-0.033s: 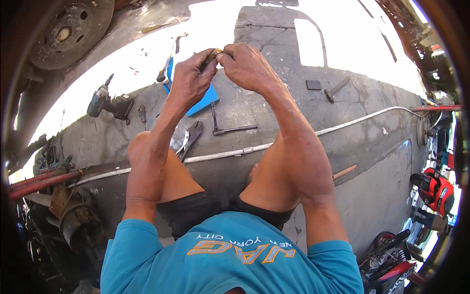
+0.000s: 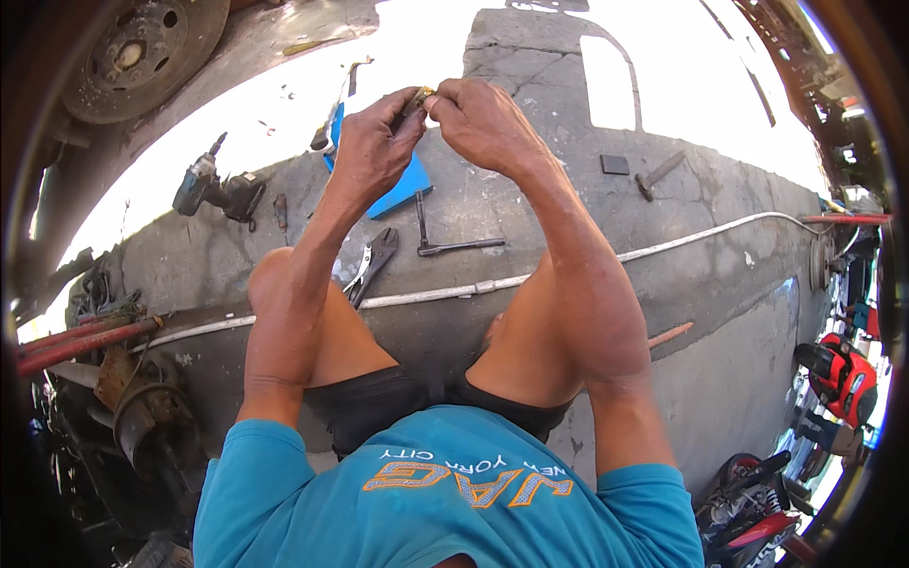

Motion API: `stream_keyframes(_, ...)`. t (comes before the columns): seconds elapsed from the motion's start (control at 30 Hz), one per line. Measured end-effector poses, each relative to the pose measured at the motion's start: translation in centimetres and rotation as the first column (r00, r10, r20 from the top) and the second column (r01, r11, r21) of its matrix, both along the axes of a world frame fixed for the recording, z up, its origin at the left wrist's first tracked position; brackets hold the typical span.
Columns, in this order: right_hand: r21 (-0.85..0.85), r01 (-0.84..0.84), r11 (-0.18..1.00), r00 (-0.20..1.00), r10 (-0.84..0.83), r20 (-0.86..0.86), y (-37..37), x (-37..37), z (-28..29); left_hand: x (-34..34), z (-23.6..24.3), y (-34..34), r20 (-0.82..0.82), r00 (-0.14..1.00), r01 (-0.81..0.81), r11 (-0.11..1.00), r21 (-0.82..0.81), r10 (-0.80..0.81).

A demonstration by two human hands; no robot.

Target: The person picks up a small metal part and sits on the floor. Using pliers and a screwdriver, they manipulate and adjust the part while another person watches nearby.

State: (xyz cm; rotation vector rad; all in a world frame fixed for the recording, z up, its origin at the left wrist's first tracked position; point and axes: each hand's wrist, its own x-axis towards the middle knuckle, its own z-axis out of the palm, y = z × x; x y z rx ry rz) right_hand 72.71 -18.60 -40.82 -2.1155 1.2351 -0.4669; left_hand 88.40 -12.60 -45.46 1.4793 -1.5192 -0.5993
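Note:
Both hands meet at the top middle, out over the concrete floor. Between them is a small brass-coloured piece (image 2: pixel 425 96), mostly covered by fingers, so its exact kind is unclear. My left hand (image 2: pixel 381 137) pinches it between thumb and fingers. My right hand (image 2: pixel 473 118) is closed at its right side, fingertips pressed to it. Below the left wrist lies a blue flat case or board (image 2: pixel 402 189), partly hidden by the arm. Nearer my knees are a ratchet wrench (image 2: pixel 459 247) and locking pliers (image 2: pixel 375 265).
A cordless impact driver (image 2: pixel 213 189) and a screwdriver (image 2: pixel 280 212) lie at left. To the right are a dark square block (image 2: pixel 614 165) and a hammer (image 2: pixel 660 176). A white pipe (image 2: pixel 682 237) crosses the floor. A wheel rim (image 2: pixel 142 52) stands far left; motorcycle parts (image 2: pixel 753 511) sit lower right.
The view has shifted slightly, so the floor tools appear a little farther right. Both hands stay closed at the small brass-coloured piece.

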Motion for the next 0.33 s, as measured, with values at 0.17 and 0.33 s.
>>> stream_keyframes(0.17,0.111,-0.058,0.992,0.993,0.046,0.107,1.0,1.7,1.0,1.4,-0.5,2.1,-0.138,0.986,-0.104,0.994,-0.037,0.098)
stream_keyframes(0.33,0.357,-0.264,0.896,0.931,0.140,0.337,-1.1,2.0,-1.0,2.2,0.6,2.5,0.079,0.989,-0.112,0.985,-0.131,0.123)
